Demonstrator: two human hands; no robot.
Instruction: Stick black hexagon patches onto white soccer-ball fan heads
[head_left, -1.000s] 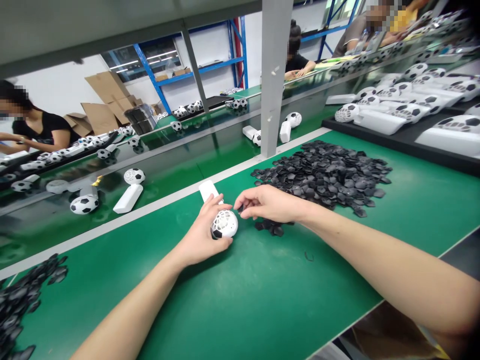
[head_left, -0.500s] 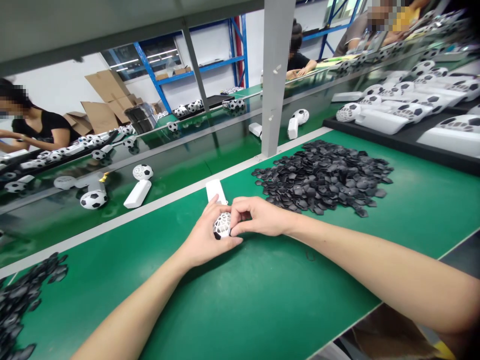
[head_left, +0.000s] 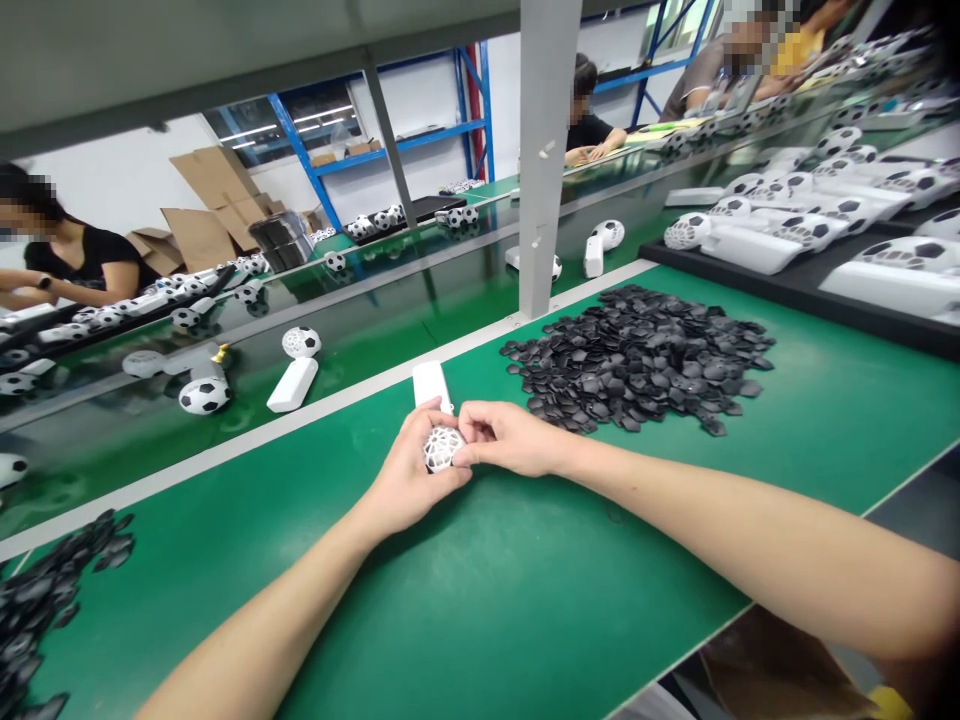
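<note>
My left hand (head_left: 412,465) curls around a white soccer-ball device (head_left: 442,450), whose ball end shows an open lattice facing up. Its plain white handle (head_left: 431,386) points away from me beyond the fingers. My right hand (head_left: 491,437) is closed in a pinch against the right side of the ball, thumb and fingertips touching it. Whatever lies between those fingertips is hidden. To the right of my hands spreads a large pile of black pentagon pieces (head_left: 645,350) on the green table (head_left: 525,590).
At the right, a black tray (head_left: 795,300) holds several soccer-ball devices. More black pieces (head_left: 45,600) lie at the left edge. Behind a metal rail runs a green conveyor carrying devices, including one (head_left: 294,384) near the left. A grey post (head_left: 547,160) rises ahead. Several people sit beyond.
The ball has turned a little in my left hand, its lattice now facing more upward. Devices on the conveyor have moved right. Both hands keep their hold.
</note>
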